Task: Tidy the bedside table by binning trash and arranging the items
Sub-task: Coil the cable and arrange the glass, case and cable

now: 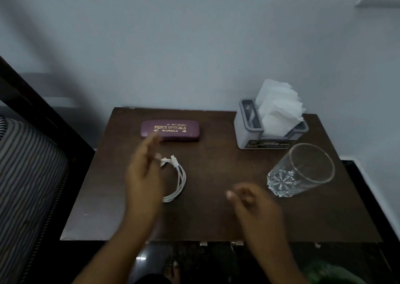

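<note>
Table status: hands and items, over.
Left hand open beside cable, right hand open near glass, both empty. Case and tissue holder at back. Nothing in the way.

Your table (216, 214) is a plain dark brown. On it you see a plum-purple glasses case (170, 130) with gold lettering, a white cable (178, 181), and a grey tissue holder (244, 132) with a dark label (269, 144) (its lettering is too blurred to give colours surely) and white tissues (278, 110). The glass (303, 171) is clear, with a cut star pattern at its base. Your wall (194, 34) is a pale blue-grey. At your left the bedding (28, 175) runs in dark grey and pale stripes beside a near-black bed frame (49, 114). Low at your right, something green (331, 273) shows, blurred.
</note>
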The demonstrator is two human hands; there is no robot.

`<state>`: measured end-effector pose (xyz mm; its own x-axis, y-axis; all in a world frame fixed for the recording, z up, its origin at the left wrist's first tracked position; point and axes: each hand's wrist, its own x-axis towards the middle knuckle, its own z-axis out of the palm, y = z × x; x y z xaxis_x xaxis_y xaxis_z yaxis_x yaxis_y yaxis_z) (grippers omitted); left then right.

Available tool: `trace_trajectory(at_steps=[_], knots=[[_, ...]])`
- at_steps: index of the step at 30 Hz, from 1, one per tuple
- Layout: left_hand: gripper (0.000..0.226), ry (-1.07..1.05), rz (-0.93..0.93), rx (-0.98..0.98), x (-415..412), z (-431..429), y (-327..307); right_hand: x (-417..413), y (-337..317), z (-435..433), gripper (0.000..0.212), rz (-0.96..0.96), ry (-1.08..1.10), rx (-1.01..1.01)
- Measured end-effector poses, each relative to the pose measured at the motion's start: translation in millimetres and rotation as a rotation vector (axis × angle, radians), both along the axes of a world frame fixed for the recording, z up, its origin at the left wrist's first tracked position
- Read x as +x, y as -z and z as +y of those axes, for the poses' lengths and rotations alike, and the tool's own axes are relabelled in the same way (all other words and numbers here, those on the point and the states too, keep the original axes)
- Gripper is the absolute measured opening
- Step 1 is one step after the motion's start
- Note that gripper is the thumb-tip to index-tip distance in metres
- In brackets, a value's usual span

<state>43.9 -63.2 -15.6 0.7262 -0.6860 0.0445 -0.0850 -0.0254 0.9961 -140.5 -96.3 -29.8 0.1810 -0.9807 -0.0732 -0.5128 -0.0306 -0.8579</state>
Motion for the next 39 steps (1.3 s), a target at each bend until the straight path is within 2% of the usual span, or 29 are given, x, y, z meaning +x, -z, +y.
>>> trace_trajectory(at_steps=[3,5,8,10,16,22,28,34,39], knots=[[0.049,0.262,0.081,0.031,-74,4,7,-55,9,11,0.030,0.023,0.268,0.028],[0.058,0.433,0.079,0.083,-109,-4,24,-81,19,1,0.039,-0.032,0.378,-0.004],[0.072,0.549,0.011,0.148,-142,-25,38,-94,22,-22,0.070,-0.162,0.264,0.015],[0.077,0.573,-0.021,0.200,-156,-38,40,-93,20,-36,0.079,-0.292,0.162,0.054],[0.074,0.558,-0.038,0.247,-172,-49,43,-91,26,-48,0.056,-0.290,0.099,0.074],[0.074,0.464,0.052,0.196,-164,-28,54,-78,30,-38,0.056,-0.354,0.055,0.102],[0.083,0.425,0.160,0.163,-147,-11,74,-62,36,-23,0.059,-0.410,-0.007,0.120],[0.080,0.382,0.231,0.129,-127,-15,73,-73,40,-25,0.072,-0.461,-0.111,0.208],[0.083,0.412,0.216,0.179,-90,-52,70,-99,35,-68,0.056,-0.443,0.195,0.104]])
